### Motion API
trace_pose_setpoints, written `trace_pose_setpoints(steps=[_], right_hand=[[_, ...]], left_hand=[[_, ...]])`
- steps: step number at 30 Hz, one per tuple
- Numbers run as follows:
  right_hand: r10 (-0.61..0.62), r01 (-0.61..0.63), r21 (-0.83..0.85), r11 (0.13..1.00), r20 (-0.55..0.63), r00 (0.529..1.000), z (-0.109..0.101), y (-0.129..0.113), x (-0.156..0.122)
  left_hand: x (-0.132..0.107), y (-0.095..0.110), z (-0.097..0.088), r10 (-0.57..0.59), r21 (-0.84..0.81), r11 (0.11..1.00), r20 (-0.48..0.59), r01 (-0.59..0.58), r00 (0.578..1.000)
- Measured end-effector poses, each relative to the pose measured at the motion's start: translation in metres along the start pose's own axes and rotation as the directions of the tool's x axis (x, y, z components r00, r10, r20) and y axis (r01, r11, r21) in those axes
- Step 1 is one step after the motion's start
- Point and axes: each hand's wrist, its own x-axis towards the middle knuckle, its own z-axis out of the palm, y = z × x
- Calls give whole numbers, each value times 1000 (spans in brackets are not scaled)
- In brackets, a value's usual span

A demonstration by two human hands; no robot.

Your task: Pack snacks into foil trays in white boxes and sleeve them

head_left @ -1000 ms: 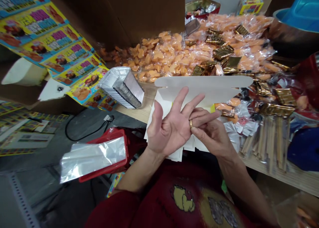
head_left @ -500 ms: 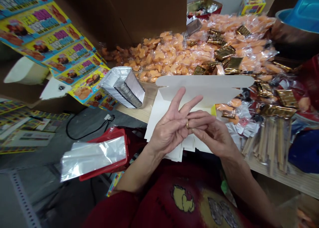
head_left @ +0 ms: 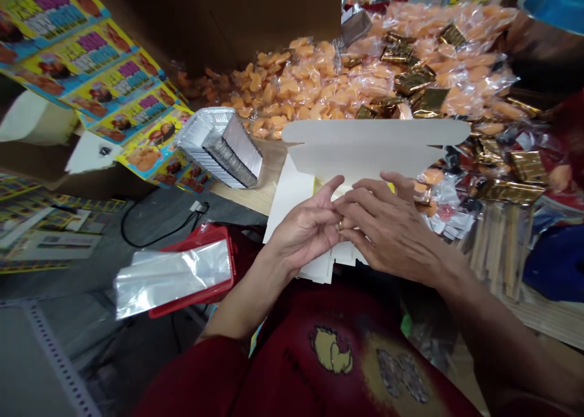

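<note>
Pale wooden bench (head_left: 271, 152) runs across in front of you, heaped at the far side with clear-wrapped orange pieces (head_left: 314, 89) and, toward your right, flat gold-foil packets (head_left: 431, 103)

Open white cardboard box (head_left: 378, 152) with a round-cornered flap standing up at the back: lies below and just beyond both your hands, long axis left to right, crossing the line of your forearms; white card edges jut toward your body under the left hand; its middle is hidden by your fingers

Nested stack of silver foil trays (head_left: 232, 152): left of the box and just beside it, leaning, nearer your left hand than your right

Relation that counts: the box sits centred under your two hands, neither clearly nearer; whether a fingertip touches card, cannot tell

Right hand (head_left: 392, 234): back turned up, fingers arched and loosely spread, reaching over to touch the left fingers; whether this grip pinches anything, cannot tell

Left hand (head_left: 308, 234): palm mostly up, fingers part bent, grip released, nothing seen in it

Thin gold-coloured metal ring (head_left: 340, 225): on a left finger, right beside your right thumb and fingertips
</note>
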Motion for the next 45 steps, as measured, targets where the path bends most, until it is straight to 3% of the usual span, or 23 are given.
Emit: trace_pose_setpoints(steps=[3, 10, 13, 18, 26, 29, 34, 41, 45], right_hand=[[-9, 10, 38, 999, -29, 1000, 15, 4, -4], [-52, 71, 58, 996, -286, 957, 57, 11, -16], [-19, 49, 106, 993, -271, 962, 59, 5, -17], [24, -21, 32, 999, -103, 994, 54, -6, -13], [-2, 20, 48, 999, -364, 931, 68, -5, -14], [4, 19, 54, 998, -391, 920, 68, -6, -14], [33, -20, 41, 999, -349, 937, 59, -13, -12], [86, -76, 79, 994, -129, 988, 43, -22, -9], [88, -82, 57, 995, -119, 989, 46, -20, -10]], left_hand=[[3, 2, -2, -44, -6, 999, -33, 44, 998], [7, -6, -6, -110, -30, 994, -97, 108, 989], [6, -7, -9, -112, -28, 994, -101, 110, 989], [7, -3, -15, -113, -29, 994, -158, 109, 981], [1, -8, -14, -107, -57, 993, -104, 102, 989], [-2, -10, -13, -90, -54, 995, -81, 86, 993], [-4, -9, -15, -69, -38, 997, -37, 68, 997], [-3, -11, -14, -18, -31, 999, -107, 15, 994], [-2, -11, -15, -18, -33, 999, -130, 14, 991]])
